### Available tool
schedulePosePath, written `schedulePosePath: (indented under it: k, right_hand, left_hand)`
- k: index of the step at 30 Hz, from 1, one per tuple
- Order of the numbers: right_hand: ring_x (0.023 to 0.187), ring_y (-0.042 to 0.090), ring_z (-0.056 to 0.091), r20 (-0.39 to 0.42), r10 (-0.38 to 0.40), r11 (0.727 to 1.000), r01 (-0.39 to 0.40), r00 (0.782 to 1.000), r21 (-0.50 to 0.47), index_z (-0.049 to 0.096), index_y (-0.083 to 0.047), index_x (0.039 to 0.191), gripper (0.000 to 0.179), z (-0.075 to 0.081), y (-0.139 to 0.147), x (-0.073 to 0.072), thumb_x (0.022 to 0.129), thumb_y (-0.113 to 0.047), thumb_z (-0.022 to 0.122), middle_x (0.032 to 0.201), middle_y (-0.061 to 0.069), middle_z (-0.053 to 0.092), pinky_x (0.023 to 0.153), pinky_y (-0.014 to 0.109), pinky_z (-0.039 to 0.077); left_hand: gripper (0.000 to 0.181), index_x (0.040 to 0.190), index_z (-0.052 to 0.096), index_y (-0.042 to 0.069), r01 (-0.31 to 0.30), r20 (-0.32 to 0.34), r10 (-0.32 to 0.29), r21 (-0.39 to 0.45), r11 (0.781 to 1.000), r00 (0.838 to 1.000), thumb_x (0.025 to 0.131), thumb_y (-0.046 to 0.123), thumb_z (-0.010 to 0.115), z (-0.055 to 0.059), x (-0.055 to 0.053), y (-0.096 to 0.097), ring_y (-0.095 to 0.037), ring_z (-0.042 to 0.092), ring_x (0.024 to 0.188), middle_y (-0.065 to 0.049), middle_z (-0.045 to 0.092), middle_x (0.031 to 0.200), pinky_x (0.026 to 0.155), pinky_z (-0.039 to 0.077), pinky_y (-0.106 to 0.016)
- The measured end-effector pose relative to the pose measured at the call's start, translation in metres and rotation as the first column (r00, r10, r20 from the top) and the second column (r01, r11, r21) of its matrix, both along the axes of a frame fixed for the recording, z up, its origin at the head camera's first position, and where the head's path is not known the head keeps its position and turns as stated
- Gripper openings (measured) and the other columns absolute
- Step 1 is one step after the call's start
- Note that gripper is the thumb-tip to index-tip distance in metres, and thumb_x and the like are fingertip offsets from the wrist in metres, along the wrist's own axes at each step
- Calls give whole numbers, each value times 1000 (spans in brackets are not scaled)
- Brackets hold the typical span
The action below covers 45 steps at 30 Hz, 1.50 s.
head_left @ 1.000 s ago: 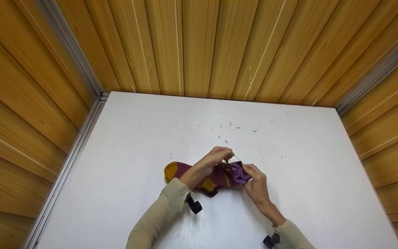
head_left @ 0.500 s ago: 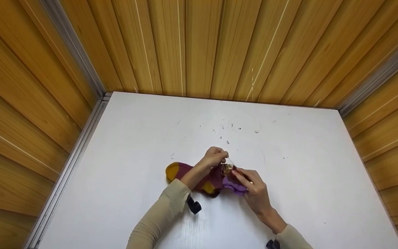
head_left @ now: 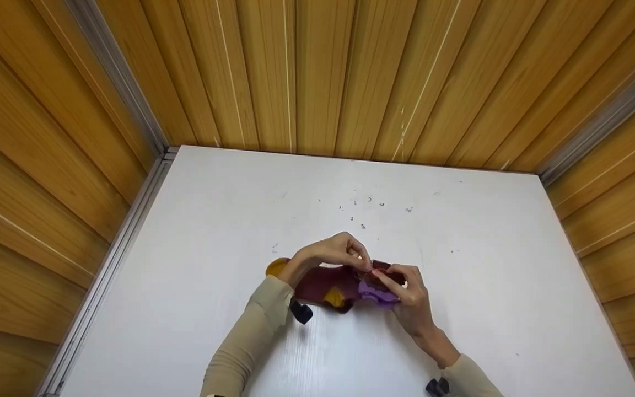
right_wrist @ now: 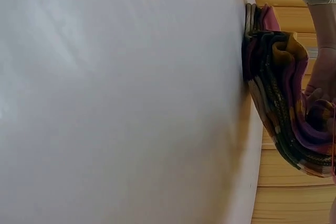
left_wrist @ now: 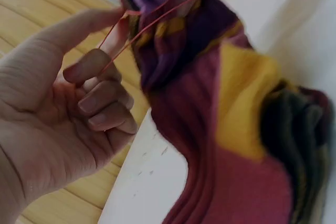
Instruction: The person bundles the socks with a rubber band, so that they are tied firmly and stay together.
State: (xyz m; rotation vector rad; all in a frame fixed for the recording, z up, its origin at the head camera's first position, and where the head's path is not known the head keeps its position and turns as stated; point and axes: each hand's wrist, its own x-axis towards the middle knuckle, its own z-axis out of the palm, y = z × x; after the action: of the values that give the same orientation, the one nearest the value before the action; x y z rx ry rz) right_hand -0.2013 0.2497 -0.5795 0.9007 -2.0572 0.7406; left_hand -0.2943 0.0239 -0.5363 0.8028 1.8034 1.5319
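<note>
A bundle of striped knitted socks [head_left: 323,282], maroon, yellow and purple, lies across the table, its purple cuffs bunched at the right. My left hand [head_left: 337,250] hooks a thin red rubber band [left_wrist: 168,17] with curled fingers; in the left wrist view two strands run from it to the cuff end. With thumb and fingers my right hand [head_left: 412,300] grips the folded cuffs. Both hands' fingertips come close together there. In the right wrist view the layered socks [right_wrist: 286,93] show edge-on, and little of the right hand is visible.
The white table [head_left: 229,204] carries small dark marks beyond the hands. Wood-panelled walls [head_left: 317,77] stand behind it and on both sides. A black wrist camera [head_left: 301,311] sits by the left cuff, another black camera [head_left: 437,387] by the right.
The right hand has folded the purple cuffs over and holds them lower. The left hand first drew the band away up and left, then came back to the right, against the right fingertips.
</note>
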Motion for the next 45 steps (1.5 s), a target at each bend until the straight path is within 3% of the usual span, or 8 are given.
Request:
schedulePosePath:
  k: [4, 7, 12, 19, 24, 33, 39, 45]
  right_hand:
    - [95, 24, 55, -30, 7, 1000, -7, 1000, 24, 79, -10, 114, 34, 1, 1, 0, 99, -36, 63, 104, 11, 65, 83, 27, 48]
    - [96, 26, 53, -83, -7, 999, 11, 997, 42, 80, -13, 112, 33, 2, -2, -2, 98, -38, 63, 103, 10, 65, 86, 31, 44]
    - [98, 28, 48, -180, -48, 997, 58, 983, 52, 81, -16, 109, 36, 1, -5, -4, 96, -46, 65, 104, 11, 65, 86, 38, 35]
    - [92, 29, 57, -216, -163, 983, 178, 963, 52, 81, -22, 109, 32, 2, 0, -3, 96, -45, 64, 97, 10, 69, 80, 45, 33]
    - [89, 34, 62, -206, -284, 953, 299, 937, 48, 82, -22, 102, 29, 5, 3, -1, 97, -43, 64, 96, 11, 73, 78, 55, 30]
    - [92, 30, 60, -271, -188, 973, 216, 944, 80, 81, -21, 105, 25, 10, -4, 1, 98, -35, 62, 96, 8, 74, 79, 54, 26]
    - [93, 27, 55, -261, -84, 991, 109, 962, 83, 81, -18, 107, 30, 8, -3, 3, 97, -37, 61, 101, 8, 76, 80, 46, 25]
    - [95, 25, 57, -210, -35, 995, 53, 977, 83, 81, -18, 108, 31, 10, -2, -2, 96, -38, 60, 102, 3, 77, 83, 45, 26]
  left_hand:
    - [18, 103, 76, -9, -3, -80, 5, 24, 1000, 997, 93, 5, 73, 1, -1, 3, -2, 32, 48, 2, 59, 58, 49, 25, -19]
    - [19, 101, 79, -4, -139, -51, 141, 52, 989, 989, 92, 13, 76, 0, 2, 15, -3, 43, 55, 4, 66, 65, 54, 36, -18]
    - [21, 96, 82, 3, -386, 62, 383, 44, 921, 922, 86, 21, 82, -3, 8, 36, -5, 52, 69, 7, 75, 79, 66, 43, -19]
    - [19, 92, 82, 3, -487, 97, 481, 56, 871, 871, 83, 19, 84, 0, 10, 48, -5, 50, 66, -2, 79, 84, 61, 39, -19]
    - [18, 93, 82, 2, -545, 72, 541, 68, 836, 838, 84, 18, 83, 4, 12, 49, -6, 42, 61, 6, 73, 75, 57, 34, -21]
    - [15, 90, 82, 2, -406, -77, 404, 1, 914, 911, 83, 15, 82, 6, 6, 54, -2, 35, 47, 11, 67, 60, 49, 32, -18]
    - [12, 93, 81, 0, -137, -237, 126, -33, 990, 963, 89, 11, 78, 2, -6, 42, 0, 34, 42, 10, 52, 49, 44, 29, -17]
    - [13, 98, 77, -10, 79, -112, -73, 47, 996, 991, 90, 0, 74, 4, -23, 28, -1, 35, 49, 12, 70, 63, 49, 27, -20]
